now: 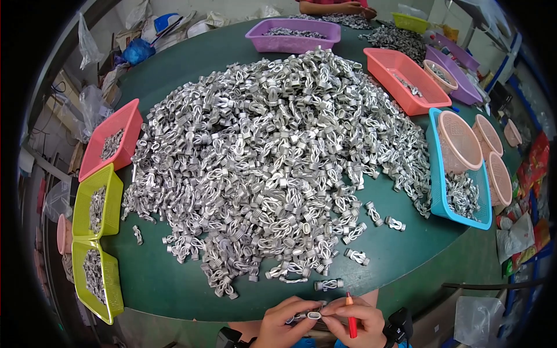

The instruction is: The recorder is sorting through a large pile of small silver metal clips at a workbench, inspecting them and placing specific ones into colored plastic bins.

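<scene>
At the table's near edge, my left hand (285,322) is closed with thumb and fingers around a small silver metal fitting (314,316) with an oval open end. My right hand (362,322) pinches the same fitting from the other side. A red pencil (351,319) is tucked in the right hand's fingers, its pointed tip upward. Just beyond the hands lies a loose fitting (329,285) with ribbed ends and a twisted-looking middle. A large heap of similar fittings (272,156) spreads over the green table (383,261). Fingers hide part of the held piece.
Yellow-green baskets (118,194) and a pink basket (134,130) line the left edge. On the right stand a blue basket (486,214) and a coral basket (371,61). A purple basin (255,40) sits beyond the heap. Across the table is another person (328,8).
</scene>
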Available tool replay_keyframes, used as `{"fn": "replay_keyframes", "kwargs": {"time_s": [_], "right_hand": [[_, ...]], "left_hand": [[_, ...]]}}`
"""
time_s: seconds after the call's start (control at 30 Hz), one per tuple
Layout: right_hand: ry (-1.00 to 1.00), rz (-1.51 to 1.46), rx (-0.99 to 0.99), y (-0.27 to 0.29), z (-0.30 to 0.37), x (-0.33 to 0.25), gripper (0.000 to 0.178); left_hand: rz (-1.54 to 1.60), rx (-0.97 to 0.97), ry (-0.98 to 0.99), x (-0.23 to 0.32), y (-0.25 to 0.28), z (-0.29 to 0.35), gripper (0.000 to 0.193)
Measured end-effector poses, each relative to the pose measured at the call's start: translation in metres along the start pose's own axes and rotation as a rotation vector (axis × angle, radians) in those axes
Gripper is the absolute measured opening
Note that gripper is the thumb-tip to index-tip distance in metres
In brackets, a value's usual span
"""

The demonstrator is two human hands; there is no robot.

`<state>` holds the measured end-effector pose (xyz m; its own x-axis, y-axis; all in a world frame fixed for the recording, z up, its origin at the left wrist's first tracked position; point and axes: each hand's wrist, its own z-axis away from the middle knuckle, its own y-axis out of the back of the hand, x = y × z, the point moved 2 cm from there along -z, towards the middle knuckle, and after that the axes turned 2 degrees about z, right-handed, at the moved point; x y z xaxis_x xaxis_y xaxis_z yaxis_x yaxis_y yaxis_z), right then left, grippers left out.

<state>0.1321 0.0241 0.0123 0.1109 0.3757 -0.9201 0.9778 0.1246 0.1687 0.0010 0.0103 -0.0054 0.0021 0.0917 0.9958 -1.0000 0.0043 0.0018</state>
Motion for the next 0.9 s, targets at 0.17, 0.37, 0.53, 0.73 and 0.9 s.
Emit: {"fn": "replay_keyframes", "kwargs": {"time_s": [0.17, 0.37, 0.53, 0.73, 0.9], "right_hand": [[-0.008, 0.014, 0.039, 0.004, -0.002, 0.001, 0.023], [0.034, -0.034, 0.041, 0.012, -0.006, 0.001, 0.023], [0.035, 0.224, 0.342, 0.072, -0.024, -0.003, 0.025], [0.131, 0.523, 0.896, 0.159, -0.059, -0.004, 0.020], [-0.182, 0.038, 0.428, 0.091, -0.025, 0.022, 0.010]], "left_hand": [[-0.004, -0.051, -0.042, 0.000, -0.006, -0.003, 0.013], [-0.220, -0.013, -0.106, 0.018, -0.003, 0.001, 0.016], [-0.188, 0.035, -0.071, 0.015, 0.002, -0.001, 0.014], [-0.161, 0.025, 0.008, 0.012, 0.006, 0.001, 0.011], [-0.166, -0.007, 0.036, 0.011, -0.002, -0.004, 0.014]]}}
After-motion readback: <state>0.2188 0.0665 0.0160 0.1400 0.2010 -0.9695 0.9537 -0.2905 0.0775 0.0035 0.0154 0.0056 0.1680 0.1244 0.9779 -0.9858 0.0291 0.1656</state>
